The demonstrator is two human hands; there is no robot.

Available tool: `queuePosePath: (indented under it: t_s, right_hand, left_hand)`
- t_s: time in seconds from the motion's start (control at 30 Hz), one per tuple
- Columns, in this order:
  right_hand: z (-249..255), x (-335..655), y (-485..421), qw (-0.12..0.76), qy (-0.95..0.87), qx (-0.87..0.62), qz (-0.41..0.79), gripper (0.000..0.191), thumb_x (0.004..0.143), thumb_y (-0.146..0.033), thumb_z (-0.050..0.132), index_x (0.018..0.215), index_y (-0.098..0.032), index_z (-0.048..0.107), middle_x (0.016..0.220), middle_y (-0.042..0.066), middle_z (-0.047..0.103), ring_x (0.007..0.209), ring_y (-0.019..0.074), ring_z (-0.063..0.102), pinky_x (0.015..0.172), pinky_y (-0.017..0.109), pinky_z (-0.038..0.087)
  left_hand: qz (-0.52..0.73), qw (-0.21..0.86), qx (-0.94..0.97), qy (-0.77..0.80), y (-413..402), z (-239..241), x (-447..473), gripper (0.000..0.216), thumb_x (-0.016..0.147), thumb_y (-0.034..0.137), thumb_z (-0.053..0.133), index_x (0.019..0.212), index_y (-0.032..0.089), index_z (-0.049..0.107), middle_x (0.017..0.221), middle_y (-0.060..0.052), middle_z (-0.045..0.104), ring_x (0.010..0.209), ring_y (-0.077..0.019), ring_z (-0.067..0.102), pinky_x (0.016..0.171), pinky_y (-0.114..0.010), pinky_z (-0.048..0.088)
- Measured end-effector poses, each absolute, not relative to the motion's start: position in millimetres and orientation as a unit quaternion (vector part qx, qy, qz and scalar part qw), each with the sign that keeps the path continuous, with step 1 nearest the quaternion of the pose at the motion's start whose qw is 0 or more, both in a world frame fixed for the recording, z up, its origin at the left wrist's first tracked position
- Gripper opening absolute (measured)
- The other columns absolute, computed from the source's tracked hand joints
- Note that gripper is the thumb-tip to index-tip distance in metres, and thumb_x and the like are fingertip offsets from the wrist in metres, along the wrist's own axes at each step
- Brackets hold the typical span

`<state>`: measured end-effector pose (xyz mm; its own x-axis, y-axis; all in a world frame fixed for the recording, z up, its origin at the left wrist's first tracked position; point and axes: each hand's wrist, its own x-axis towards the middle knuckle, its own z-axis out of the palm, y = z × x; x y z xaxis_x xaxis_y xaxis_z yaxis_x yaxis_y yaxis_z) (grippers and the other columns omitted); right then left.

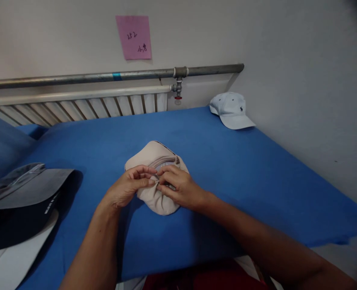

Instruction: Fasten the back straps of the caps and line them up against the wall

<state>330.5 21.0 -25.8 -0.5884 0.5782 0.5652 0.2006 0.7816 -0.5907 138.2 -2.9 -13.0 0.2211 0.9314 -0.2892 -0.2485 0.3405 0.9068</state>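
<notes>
A beige cap [161, 203] lies on the blue-covered table in front of me, its brim pointing away and up to the left. The inside of the cap, with its sweatband, partly shows. My left hand [133, 183] pinches the cap's fabric from the left, thumb and fingertips close together. From the right, my right hand [178, 185] is closed on the same gathered spot, its fingertips almost touching the left ones. Exactly what lies between the fingertips is too small to make out beyond bunched cloth.
Several caps are stacked at the left, a grey cap [45, 183] above a dark cap [24, 221] and a white cap [30, 253]. A pale blue cap [229, 108] rests at the far right corner by the wall. Behind the table [241, 173] run a radiator [90, 106] and a pipe [75, 79].
</notes>
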Motion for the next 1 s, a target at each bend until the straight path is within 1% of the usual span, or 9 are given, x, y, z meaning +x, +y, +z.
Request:
queuePosePath:
  t_s: [0.13,0.3,0.47,0.67,0.87,1.0]
  right_hand:
    - [-27.5,330.8,23.3,0.387,-0.859,-0.224,0.251,0.010,0.084,-0.015,0.059,0.074,-0.018,0.058,0.090,0.006,0.061,0.087,0.0174,0.059,0.080,0.033,0.051]
    - [-26.7,333.3,23.8,0.396,-0.855,-0.208,0.262,0.010,0.086,-0.019,0.059,0.079,-0.017,0.064,0.096,0.008,0.061,0.091,0.0169,0.060,0.082,0.032,0.052]
    - [-25.3,335.8,22.9,0.402,-0.851,-0.196,0.275,0.006,0.084,-0.014,0.060,0.082,-0.017,0.064,0.100,0.008,0.061,0.095,0.0170,0.061,0.084,0.033,0.052]
    - [-27.3,334.0,22.2,0.398,-0.844,-0.227,0.278,0.006,0.085,-0.015,0.057,0.081,-0.019,0.060,0.095,0.006,0.062,0.090,0.0169,0.060,0.080,0.033,0.051]
    - [-31.2,330.9,23.3,0.393,-0.851,-0.229,0.263,0.009,0.084,-0.016,0.058,0.078,-0.020,0.053,0.080,0.002,0.059,0.078,0.0156,0.055,0.076,0.031,0.047]
    - [-30.4,331.4,24.4,0.383,-0.839,-0.256,0.291,0.008,0.082,-0.019,0.062,0.080,-0.019,0.055,0.078,0.001,0.058,0.076,0.0142,0.053,0.072,0.029,0.045]
  left_hand:
    - [0.440,0.679,0.364,0.461,-2.4,-11.0,139.4,0.032,0.057,0.009,0.083,0.086,0.013,0.071,0.076,-0.003,0.071,0.065,-0.0105,0.064,0.063,-0.021,0.049]
    - [0.448,0.679,0.358,0.459,-1.9,-10.7,137.9,0.032,0.056,0.009,0.083,0.085,0.014,0.071,0.074,-0.002,0.070,0.062,-0.0099,0.064,0.060,-0.020,0.050]
    - [0.451,0.673,0.350,0.470,-1.7,-10.4,137.5,0.033,0.054,0.008,0.084,0.084,0.014,0.071,0.070,-0.001,0.069,0.060,-0.0091,0.063,0.058,-0.019,0.049]
    - [0.450,0.672,0.359,0.466,-2.0,-11.5,138.0,0.029,0.057,0.009,0.083,0.082,0.014,0.069,0.072,-0.001,0.069,0.060,-0.0096,0.062,0.058,-0.021,0.050]
    - [0.434,0.675,0.375,0.464,-2.3,-10.6,138.3,0.027,0.057,0.011,0.083,0.080,0.013,0.068,0.071,0.000,0.067,0.061,-0.0093,0.062,0.058,-0.019,0.048]
    - [0.425,0.680,0.377,0.463,-2.7,-10.1,137.1,0.026,0.058,0.013,0.083,0.079,0.013,0.067,0.071,-0.001,0.069,0.060,-0.0097,0.062,0.058,-0.020,0.048]
